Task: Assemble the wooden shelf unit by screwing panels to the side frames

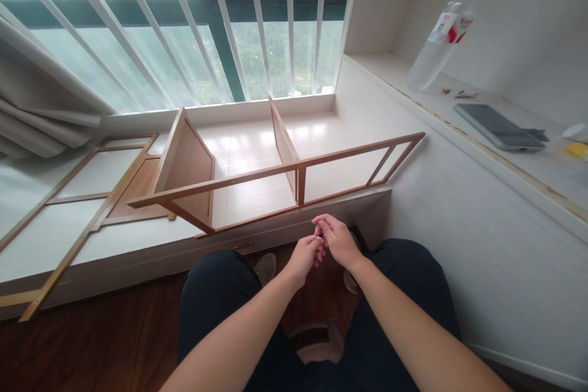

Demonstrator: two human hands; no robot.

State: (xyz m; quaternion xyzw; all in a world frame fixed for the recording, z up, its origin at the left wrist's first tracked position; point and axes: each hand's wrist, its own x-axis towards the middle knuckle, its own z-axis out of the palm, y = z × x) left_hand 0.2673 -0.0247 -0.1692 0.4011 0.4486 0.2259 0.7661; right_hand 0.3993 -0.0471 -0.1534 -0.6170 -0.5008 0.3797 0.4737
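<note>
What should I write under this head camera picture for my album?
Seated by a window, a person brings left hand and right hand together in front of a half-built wooden frame on a white platform.

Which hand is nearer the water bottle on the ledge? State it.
Right. The right hand is on the side of the water bottle, though far below it; the left hand touches it from the farther side.

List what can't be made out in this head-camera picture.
- Whatever the left hand and right hand pinch: head view, hidden by the fingers, too small.
- Small dark metal bits on the white ledge: too small.
- Clear plastic bottle: label print blurred.
</note>
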